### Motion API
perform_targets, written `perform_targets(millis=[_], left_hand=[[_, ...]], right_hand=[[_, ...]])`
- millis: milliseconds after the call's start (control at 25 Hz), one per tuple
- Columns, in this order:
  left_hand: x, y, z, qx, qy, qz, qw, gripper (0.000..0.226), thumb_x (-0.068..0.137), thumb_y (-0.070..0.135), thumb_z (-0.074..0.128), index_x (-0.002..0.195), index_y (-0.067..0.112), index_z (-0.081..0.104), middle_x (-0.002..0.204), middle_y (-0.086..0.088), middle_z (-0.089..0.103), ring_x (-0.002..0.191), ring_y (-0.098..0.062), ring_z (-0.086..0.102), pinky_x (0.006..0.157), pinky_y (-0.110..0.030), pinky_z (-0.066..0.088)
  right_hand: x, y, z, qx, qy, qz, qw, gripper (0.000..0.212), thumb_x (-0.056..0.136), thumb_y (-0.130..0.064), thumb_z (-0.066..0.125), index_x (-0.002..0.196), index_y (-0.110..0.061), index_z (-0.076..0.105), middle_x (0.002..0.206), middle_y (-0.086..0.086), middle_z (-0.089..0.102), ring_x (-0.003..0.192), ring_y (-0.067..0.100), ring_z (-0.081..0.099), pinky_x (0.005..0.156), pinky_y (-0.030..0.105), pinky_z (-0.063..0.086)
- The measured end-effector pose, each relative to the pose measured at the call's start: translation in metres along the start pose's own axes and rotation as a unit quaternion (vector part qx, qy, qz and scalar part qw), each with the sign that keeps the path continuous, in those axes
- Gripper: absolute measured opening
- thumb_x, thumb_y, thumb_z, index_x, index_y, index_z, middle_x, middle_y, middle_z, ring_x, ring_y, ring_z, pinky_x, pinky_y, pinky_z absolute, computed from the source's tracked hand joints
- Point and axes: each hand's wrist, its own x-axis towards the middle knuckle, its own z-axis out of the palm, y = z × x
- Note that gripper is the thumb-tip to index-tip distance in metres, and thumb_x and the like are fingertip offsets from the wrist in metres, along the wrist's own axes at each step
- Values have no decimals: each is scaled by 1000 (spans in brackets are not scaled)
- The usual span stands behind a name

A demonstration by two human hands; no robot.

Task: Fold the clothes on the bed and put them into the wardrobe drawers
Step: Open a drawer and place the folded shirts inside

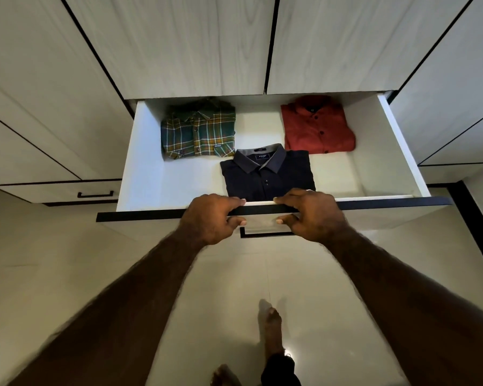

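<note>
The wardrobe drawer (140, 174) stands pulled out, white inside with a dark top edge. Three folded shirts lie in it: a green plaid shirt (198, 132) at the back left, a red shirt (317, 126) at the back right, and a dark navy shirt (267, 175) at the front middle. My left hand (211, 218) and my right hand (311, 215) both grip the drawer's front panel, fingers curled over its top edge and thumbs on its face, just above the black handle (265, 234).
Pale wood-grain wardrobe doors (179, 45) rise above the drawer. A shut lower drawer with a black handle (95, 194) sits to the left, more cabinet fronts to the right. Glossy tiled floor (67, 274) lies below, with my bare feet (271, 327) on it.
</note>
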Motion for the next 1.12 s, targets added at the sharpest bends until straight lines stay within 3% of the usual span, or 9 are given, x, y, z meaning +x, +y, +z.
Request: perform_targets(millis=[480,600,720,840,960,1120], left_hand=[[145,-61,-33,10,87,39,995,50,93,52,73,138,30,68,125,4,75,114,-24,69,95,-40,54],[175,-71,-36,9,119,55,991,52,92,52,70,133,19,71,122,-1,76,112,-29,69,95,-44,52],[184,-71,-34,132,238,36,962,59,91,61,65,125,13,70,123,-6,70,114,-33,61,94,-47,44],[189,-57,-22,185,339,-7,922,45,97,53,69,105,9,64,105,-11,65,95,-33,55,81,-45,42],[202,-61,-14,159,367,25,916,33,102,39,70,94,8,64,91,-11,64,82,-30,55,71,-41,45],[217,-68,-13,164,375,9,912,29,103,35,68,94,8,65,93,-11,64,84,-30,56,68,-41,48]], right_hand=[[149,57,-28,1,38,-29,999,56,92,-56,68,141,-30,63,126,-7,62,110,19,62,88,38,56],[182,68,-32,-17,55,-27,998,57,90,-56,73,139,-28,65,126,-2,50,117,21,49,100,44,50],[186,73,-24,-53,164,19,985,58,90,-54,73,137,-23,63,129,6,50,122,30,47,106,50,41],[186,73,3,-74,317,21,945,37,98,-41,68,120,-12,66,120,15,59,108,37,56,92,49,42],[205,78,14,-56,347,4,936,28,101,-32,68,114,-7,67,114,18,62,98,38,58,85,49,44],[222,83,11,-47,356,0,933,23,102,-28,68,108,-6,68,112,17,63,96,35,59,82,48,48]])
